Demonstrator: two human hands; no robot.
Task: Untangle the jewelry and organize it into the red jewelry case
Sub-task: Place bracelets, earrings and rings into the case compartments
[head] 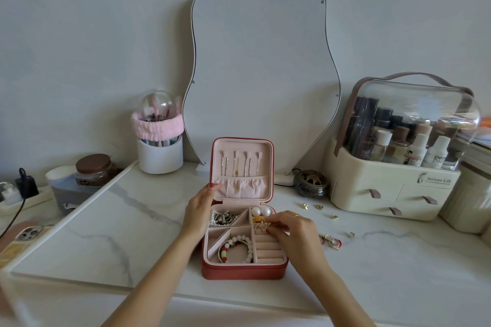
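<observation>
Case: your red jewelry case point(240, 272) sits open on the marble tabletop point(106, 220), lid upright against the wavy mirror point(263, 61). Your left hand point(200, 210) grips the lid's left edge, thumb curled over it. Your right hand point(295, 231) pinches a gold star-shaped piece point(261, 227) over the ring-roll compartment. Contents: two large pearls point(261, 211) at back right; pearl-and-metal tangle point(223, 217) at back left; beaded bracelets point(236, 248) at front. Loose gold earrings point(332, 241) lie on the tabletop just right of the case, near your cream cosmetics organizer point(393, 194).
</observation>
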